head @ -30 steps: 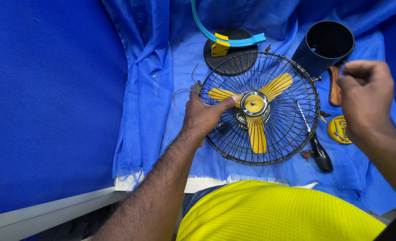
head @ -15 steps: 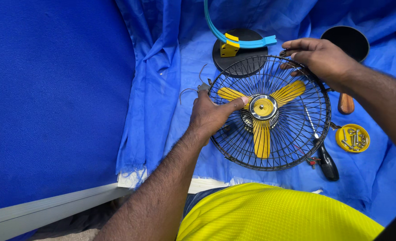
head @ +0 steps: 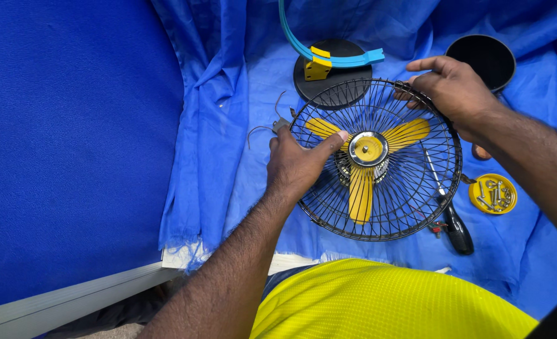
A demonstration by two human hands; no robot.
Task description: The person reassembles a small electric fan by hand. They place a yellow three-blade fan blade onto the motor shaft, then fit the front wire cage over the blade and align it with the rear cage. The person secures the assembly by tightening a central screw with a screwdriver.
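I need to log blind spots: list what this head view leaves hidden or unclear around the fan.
- Fan motor: behind the yellow blades.
- Left hand fingertips: under the palm.
- Screwdriver tip: lost among the black wire guard.
- Black container: interior too dark.

hands 2: left hand (head: 297, 164), right hand (head: 454, 88) | wire fan guard (head: 410, 207) 1 | yellow blades (head: 361, 191) 3 | screwdriver (head: 451, 220) 1, 4 o'clock | yellow lid (head: 476, 196) 1, screws inside maybe 5 | black cup (head: 486, 56) 1, 1 o'clock | black disc (head: 338, 85) 1, 12 o'clock
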